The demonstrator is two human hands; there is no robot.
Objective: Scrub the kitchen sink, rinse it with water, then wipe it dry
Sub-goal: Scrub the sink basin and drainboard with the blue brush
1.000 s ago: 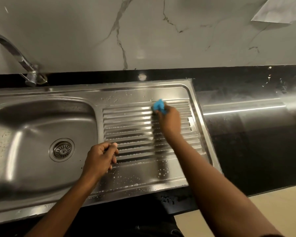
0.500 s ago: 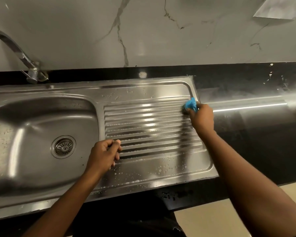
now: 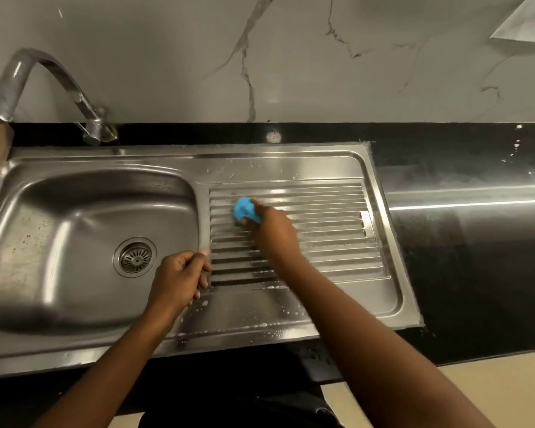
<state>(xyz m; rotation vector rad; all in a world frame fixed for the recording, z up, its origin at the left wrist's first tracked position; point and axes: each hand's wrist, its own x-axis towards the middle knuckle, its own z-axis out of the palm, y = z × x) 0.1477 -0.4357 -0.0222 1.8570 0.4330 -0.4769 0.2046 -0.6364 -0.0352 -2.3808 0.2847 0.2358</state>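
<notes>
Swept the blue scrubber point(image 3: 244, 208) back across the ribbed drainboard point(image 3: 331, 242), right edge to left end, right hand point(image 3: 274, 231) curled round it. Kept left hand point(image 3: 179, 279) fisted, empty, braced beside the basin point(image 3: 74, 242). Judged mid-scrub, with suds point(image 3: 204, 304) about and rinse and wipe not begun.

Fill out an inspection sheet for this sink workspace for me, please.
Surface: steel sink set in a black countertop; foam specks along the front of the drainboard.
Job's things: blue scrubber on the drainboard ribs; faucet at back left.
Clutter: nothing seen.
Hands: right hand grips the scrubber; left hand rests curled beside the basin, holding nothing visible.
Cables: nothing seen.
Surroundings: veined marble wall behind; pale floor below.
</notes>
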